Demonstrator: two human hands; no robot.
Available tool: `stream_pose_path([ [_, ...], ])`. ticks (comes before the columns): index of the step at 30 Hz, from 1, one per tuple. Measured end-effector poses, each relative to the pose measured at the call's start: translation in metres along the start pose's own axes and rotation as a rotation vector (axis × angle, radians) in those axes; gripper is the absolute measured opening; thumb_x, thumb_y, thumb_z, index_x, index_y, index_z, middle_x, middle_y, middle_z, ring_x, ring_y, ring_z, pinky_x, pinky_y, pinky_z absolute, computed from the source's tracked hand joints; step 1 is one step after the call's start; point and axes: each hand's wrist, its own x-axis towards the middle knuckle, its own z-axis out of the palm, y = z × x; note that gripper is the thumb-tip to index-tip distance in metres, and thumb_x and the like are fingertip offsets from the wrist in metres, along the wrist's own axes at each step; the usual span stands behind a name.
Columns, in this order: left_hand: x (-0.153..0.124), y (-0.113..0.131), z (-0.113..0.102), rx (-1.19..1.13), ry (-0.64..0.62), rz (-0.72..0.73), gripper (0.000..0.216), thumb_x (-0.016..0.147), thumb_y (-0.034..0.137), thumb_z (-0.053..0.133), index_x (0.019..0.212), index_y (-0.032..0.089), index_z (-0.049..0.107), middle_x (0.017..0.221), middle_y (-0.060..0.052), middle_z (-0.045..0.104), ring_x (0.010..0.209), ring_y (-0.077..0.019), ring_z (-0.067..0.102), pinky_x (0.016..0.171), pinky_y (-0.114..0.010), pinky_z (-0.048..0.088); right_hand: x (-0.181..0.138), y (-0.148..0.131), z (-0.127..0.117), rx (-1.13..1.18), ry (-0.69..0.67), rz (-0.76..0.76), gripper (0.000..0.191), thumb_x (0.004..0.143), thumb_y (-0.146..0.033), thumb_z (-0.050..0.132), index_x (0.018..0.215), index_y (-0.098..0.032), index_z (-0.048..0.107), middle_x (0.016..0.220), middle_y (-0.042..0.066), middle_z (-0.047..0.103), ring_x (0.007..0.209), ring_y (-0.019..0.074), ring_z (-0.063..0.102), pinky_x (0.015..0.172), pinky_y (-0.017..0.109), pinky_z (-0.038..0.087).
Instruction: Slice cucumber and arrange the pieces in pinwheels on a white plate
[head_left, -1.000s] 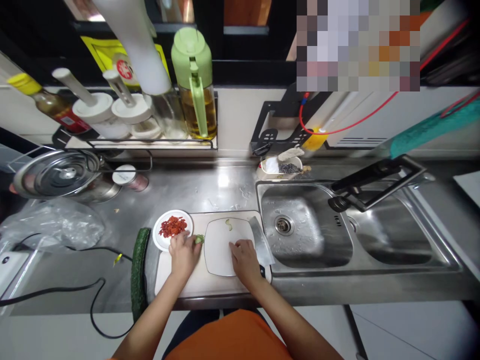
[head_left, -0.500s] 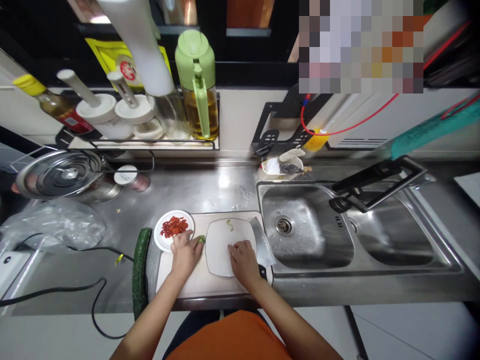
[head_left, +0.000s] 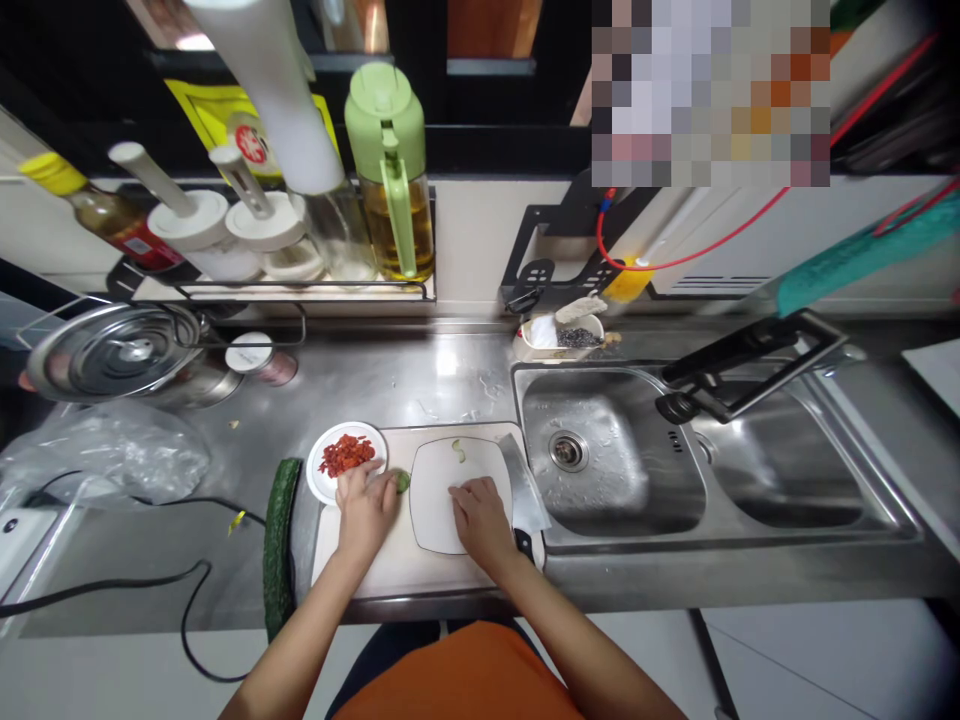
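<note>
My left hand (head_left: 367, 508) rests beside a small white plate (head_left: 321, 486) of chopped red pieces (head_left: 346, 455). Its thumb and finger are closed at a small green cucumber piece (head_left: 403, 482) on the cutting board (head_left: 367, 572). Over a white squarish plate (head_left: 435, 520), my right hand (head_left: 484, 518) has its fingertips drawn together; anything between them is too small to make out. A thin curved cucumber slice (head_left: 458, 451) lies toward that plate's far edge. The cleaver (head_left: 529, 490) is on the board's right side, its black handle partly behind my right wrist.
A whole cucumber (head_left: 280, 540) lies left of the board. The double sink (head_left: 615, 450) with its black faucet (head_left: 720, 370) is on the right. Behind stand a rack of condiment jars (head_left: 262, 240) and an oil bottle (head_left: 390, 190). A lidded pot (head_left: 120, 350), plastic bag (head_left: 112, 455) and black cable (head_left: 112, 585) occupy the left.
My left hand has shifted very slightly, staying by the cucumber piece. My right hand has moved a little left over the squarish plate. The whole view has shifted a bit.
</note>
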Motion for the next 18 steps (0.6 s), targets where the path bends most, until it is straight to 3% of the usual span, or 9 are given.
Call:
stream_pose_path([
  [4, 0.005, 0.023, -0.004, -0.367, 0.062, -0.182, 0.024, 0.083, 0.035, 0.053, 0.081, 0.019, 0.07, 0.095, -0.008, 0.061, 0.097, -0.0225, 0.054, 0.09, -0.039, 0.042, 0.013, -0.008, -0.002, 0.372, 0.038, 0.157, 0.024, 0.086, -0.021, 0.048, 0.098, -0.02, 0.068, 0.091, 0.007, 0.066, 0.089, 0.0209, 0.054, 0.083, 0.037, 0.042],
  [7, 0.007, 0.049, -0.002, -0.681, -0.091, -0.39, 0.027, 0.08, 0.041, 0.054, 0.08, 0.018, 0.069, 0.089, -0.006, 0.066, 0.091, -0.0203, 0.058, 0.088, -0.035, 0.043, 0.025, -0.017, -0.009, 0.728, -0.016, 0.397, 0.024, 0.083, -0.034, 0.054, 0.097, -0.021, 0.069, 0.096, 0.005, 0.068, 0.088, 0.0192, 0.059, 0.08, 0.033, 0.044],
  [10, 0.008, 0.073, 0.001, -0.942, -0.227, -0.594, 0.03, 0.076, 0.043, 0.058, 0.085, 0.016, 0.069, 0.087, -0.005, 0.068, 0.087, -0.0189, 0.06, 0.085, -0.032, 0.044, 0.034, -0.024, -0.017, 0.959, -0.092, 0.564, 0.029, 0.077, -0.044, 0.061, 0.091, -0.02, 0.069, 0.089, 0.004, 0.069, 0.082, 0.0183, 0.059, 0.068, 0.029, 0.043],
  [13, 0.008, 0.088, 0.003, -1.035, -0.264, -0.708, 0.029, 0.072, 0.041, 0.061, 0.083, 0.016, 0.069, 0.08, -0.004, 0.068, 0.083, -0.0178, 0.06, 0.081, -0.029, 0.044, 0.035, -0.026, -0.021, 1.085, -0.085, 0.691, 0.029, 0.07, -0.045, 0.067, 0.084, -0.019, 0.068, 0.08, 0.002, 0.066, 0.074, 0.0152, 0.056, 0.059, 0.024, 0.038],
  [18, 0.007, 0.089, 0.005, -1.1, -0.29, -0.717, 0.03, 0.069, 0.04, 0.066, 0.088, 0.017, 0.07, 0.077, -0.002, 0.066, 0.077, -0.0139, 0.057, 0.072, -0.024, 0.043, 0.03, -0.019, -0.021, 1.103, -0.017, 0.74, 0.025, 0.067, -0.042, 0.069, 0.076, -0.019, 0.063, 0.071, -0.001, 0.062, 0.068, 0.0131, 0.054, 0.057, 0.023, 0.036],
])
